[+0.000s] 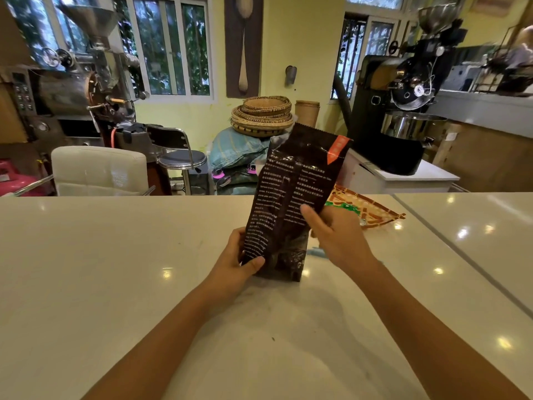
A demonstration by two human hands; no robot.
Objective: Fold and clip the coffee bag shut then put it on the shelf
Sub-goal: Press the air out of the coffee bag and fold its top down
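A tall dark brown coffee bag (291,194) with white print and an orange tag stands on the white counter (144,255), leaning a little to the right. Its top edge is unfolded and slightly crumpled. My left hand (233,262) grips the bag's lower left edge, thumb on the front. My right hand (336,235) holds the bag's right side at mid height, thumb pressed on the printed face. A light blue object (315,252), possibly a clip, lies on the counter just behind the bag's base, mostly hidden by my right hand.
A flat orange patterned packet (372,209) lies on the counter behind my right hand. A white chair (99,171) and a stool (181,160) stand beyond the counter's far edge. Coffee roasters stand at left (86,82) and right (403,111); woven baskets (264,115) sit behind.
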